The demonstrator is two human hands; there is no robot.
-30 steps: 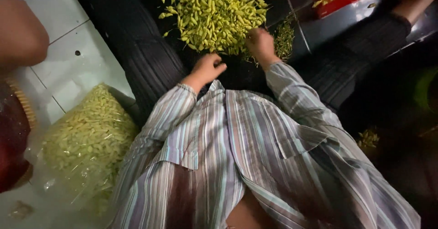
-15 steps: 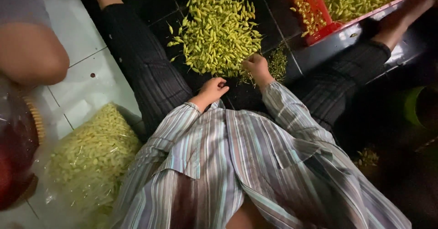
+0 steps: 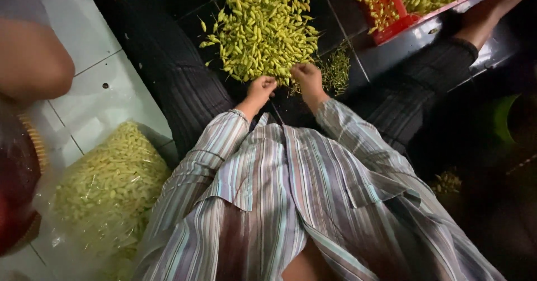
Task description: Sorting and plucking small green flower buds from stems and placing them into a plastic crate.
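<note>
Pile: yellow-green chili pile [image 3: 263, 29] on dark floor [image 3: 347, 29], between outstretched legs.
Left hand [image 3: 261, 88]: grip closed at pile's near edge; contents unclear.
Right hand [image 3: 306, 76]: grip closed, beside stem litter [image 3: 337, 71].
Progress: pile large; red crate [image 3: 394, 18] and plastic bag [image 3: 100, 186] already hold chilies.

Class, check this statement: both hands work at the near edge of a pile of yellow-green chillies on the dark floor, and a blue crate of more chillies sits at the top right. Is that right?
Not quite: the crate is red, not blue, as the head view shows. The rest holds: the left hand and right hand work at the near edge of the pile of yellow-green chillies on the dark floor.
</note>
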